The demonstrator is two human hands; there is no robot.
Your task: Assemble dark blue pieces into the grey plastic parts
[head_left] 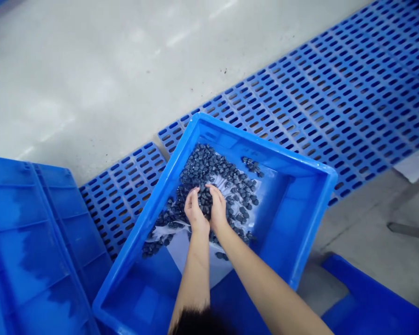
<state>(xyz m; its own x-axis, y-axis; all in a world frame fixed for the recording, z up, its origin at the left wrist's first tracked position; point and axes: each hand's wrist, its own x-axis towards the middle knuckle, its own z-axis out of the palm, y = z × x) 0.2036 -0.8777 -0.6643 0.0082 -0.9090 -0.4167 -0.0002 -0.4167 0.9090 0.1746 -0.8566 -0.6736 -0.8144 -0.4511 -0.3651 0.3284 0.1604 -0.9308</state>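
Observation:
Many small, dark, lumpy pieces [209, 163] lie in a blue plastic bin [310, 251], mostly toward its far left corner. What they are made of I cannot make out. White sheets [179, 251] show under and between them. My left hand [194, 211] and my right hand [218, 208] are cupped side by side with the wrists together, fingers curled around a heap of these dark pieces between the palms. Some fingertips merge with the pile behind. A few pieces lie apart in a small cluster [253, 166] near the bin's far wall.
Ribbed blue crates [24, 232] stand at the left. Slotted blue floor panels [335, 93] run diagonally behind the bin, beside a pale floor [101, 70]. At the lower right are another blue plastic object [377, 298] and a grey metal bar [410, 231].

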